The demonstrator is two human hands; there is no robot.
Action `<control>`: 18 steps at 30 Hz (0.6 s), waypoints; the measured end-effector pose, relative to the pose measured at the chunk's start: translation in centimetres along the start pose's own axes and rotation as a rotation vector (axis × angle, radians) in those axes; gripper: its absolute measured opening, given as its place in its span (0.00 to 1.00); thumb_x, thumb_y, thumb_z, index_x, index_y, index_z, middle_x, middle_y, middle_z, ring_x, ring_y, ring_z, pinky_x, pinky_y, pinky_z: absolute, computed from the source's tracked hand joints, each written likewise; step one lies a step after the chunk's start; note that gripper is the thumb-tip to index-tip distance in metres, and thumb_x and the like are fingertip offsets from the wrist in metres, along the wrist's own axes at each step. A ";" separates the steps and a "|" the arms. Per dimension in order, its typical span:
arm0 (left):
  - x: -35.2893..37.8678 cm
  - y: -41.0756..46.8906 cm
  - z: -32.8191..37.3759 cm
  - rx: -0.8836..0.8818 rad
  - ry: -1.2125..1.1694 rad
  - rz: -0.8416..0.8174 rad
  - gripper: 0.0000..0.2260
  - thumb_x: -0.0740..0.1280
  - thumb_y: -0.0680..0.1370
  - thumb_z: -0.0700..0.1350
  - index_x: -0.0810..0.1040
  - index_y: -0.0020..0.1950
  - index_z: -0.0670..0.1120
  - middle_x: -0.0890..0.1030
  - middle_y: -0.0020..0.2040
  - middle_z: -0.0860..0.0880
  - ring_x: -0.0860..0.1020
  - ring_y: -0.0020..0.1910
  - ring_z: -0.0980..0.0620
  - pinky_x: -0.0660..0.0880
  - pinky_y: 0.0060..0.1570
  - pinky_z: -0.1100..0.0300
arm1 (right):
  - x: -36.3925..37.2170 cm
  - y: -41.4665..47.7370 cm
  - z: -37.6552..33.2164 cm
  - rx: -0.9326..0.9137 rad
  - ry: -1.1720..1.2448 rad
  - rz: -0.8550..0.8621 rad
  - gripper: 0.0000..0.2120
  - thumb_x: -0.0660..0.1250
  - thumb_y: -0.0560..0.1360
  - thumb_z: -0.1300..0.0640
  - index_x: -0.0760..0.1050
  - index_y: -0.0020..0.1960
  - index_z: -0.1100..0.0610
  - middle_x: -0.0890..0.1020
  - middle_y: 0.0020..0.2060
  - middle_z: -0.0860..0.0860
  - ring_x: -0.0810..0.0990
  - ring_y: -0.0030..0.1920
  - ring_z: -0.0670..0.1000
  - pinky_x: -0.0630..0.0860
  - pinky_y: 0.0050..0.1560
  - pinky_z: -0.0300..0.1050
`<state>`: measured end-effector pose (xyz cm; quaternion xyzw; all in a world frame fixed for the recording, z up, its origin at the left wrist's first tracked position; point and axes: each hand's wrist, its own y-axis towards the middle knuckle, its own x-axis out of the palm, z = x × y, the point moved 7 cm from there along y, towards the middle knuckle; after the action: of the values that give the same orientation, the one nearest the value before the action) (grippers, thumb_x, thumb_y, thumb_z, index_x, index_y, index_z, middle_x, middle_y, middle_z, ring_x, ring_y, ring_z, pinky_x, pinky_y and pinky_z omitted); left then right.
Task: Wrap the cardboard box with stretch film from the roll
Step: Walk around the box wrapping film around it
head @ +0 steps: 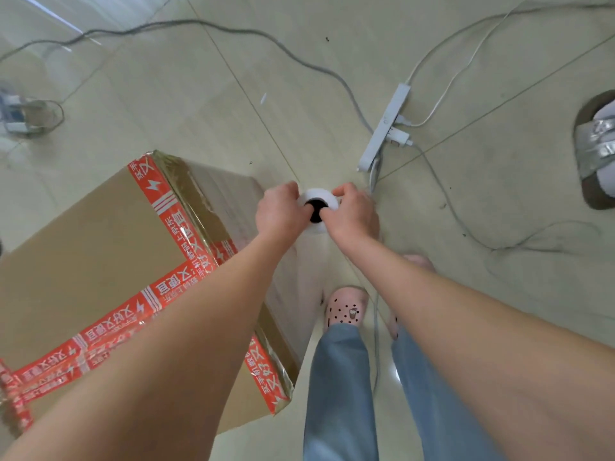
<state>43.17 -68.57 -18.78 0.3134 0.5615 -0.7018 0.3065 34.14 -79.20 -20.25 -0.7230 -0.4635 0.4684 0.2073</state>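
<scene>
Cardboard box (83, 261) sits just left of my forearms; taped, stiff, bulky. My left hand (281, 211) and right hand (354, 214) grip the upright stretch-film roll (317, 195) by its top rim, off the box corner. I judge it light, the film clingy; hold at the core. Beyond my right hand: power strip (386, 128), cables (206, 22), a trip risk

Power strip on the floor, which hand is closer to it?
Right. The right hand grips the stretch film roll on the side toward the power strip; the left hand grips the roll's other side, toward the cardboard box.
</scene>
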 end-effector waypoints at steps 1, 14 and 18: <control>-0.2 0.3 -1.0 -0.076 -0.079 0.022 0.10 0.67 0.72 0.47 0.68 0.36 0.45 0.73 0.35 0.47 0.74 0.38 0.44 0.64 0.30 0.60 | 0.4 0.4 -0.5 0.014 0.012 -0.034 0.16 0.66 0.72 0.56 0.72 0.60 0.51 0.78 0.56 0.52 0.77 0.54 0.55 0.68 0.45 0.41; -1.0 1.0 0.0 0.187 0.178 -0.136 0.22 0.67 0.75 0.44 0.67 0.68 0.48 0.74 0.62 0.47 0.75 0.59 0.45 0.74 0.49 0.52 | 1.9 1.2 -2.5 0.045 0.053 -0.135 0.15 0.66 0.74 0.60 0.76 0.61 0.51 0.81 0.56 0.52 0.79 0.52 0.54 0.68 0.45 0.39; -0.8 1.7 1.5 0.238 0.287 -0.087 0.16 0.64 0.76 0.42 0.72 0.64 0.47 0.75 0.57 0.46 0.78 0.53 0.42 0.73 0.42 0.52 | 1.8 1.9 -3.6 0.020 0.051 -0.155 0.11 0.66 0.75 0.56 0.77 0.57 0.52 0.82 0.51 0.52 0.77 0.46 0.54 0.69 0.44 0.40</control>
<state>44.83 -70.27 -18.86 0.4197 0.5258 -0.7238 0.1532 38.43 -78.06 -20.81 -0.6946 -0.5080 0.4370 0.2618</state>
